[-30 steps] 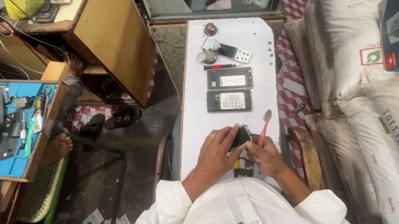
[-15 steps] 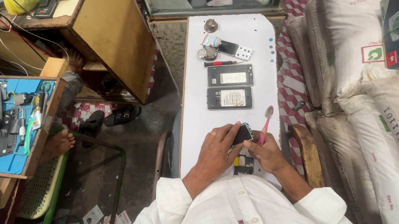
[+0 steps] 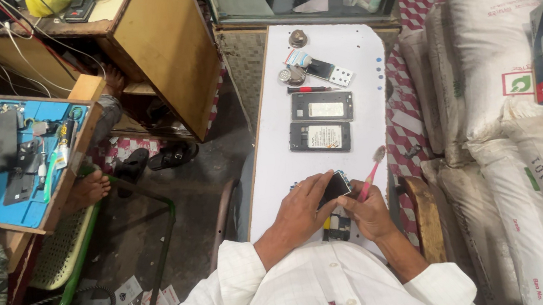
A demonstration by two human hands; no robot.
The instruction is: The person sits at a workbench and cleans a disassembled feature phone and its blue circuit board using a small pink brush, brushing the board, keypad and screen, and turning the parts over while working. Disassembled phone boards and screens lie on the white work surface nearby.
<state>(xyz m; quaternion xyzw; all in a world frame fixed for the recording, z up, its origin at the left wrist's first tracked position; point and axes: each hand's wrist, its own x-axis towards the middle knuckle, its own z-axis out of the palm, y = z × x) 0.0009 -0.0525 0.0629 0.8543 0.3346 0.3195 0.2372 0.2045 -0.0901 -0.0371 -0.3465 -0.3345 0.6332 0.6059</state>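
Holding phone part [image 3: 335, 187], pink toothbrush [image 3: 371, 174]

The white table [image 3: 273, 166] leaves an open strip along its left side, from the left hand [image 3: 302, 210] up to the far edge. Beyond the hands, two opened phones [image 3: 320, 121] lie across the middle, with a red screwdriver [image 3: 312, 89] and small parts [image 3: 307, 72] farther off. On the right, sacks [image 3: 525, 164] crowd close beside the right hand [image 3: 368, 211].
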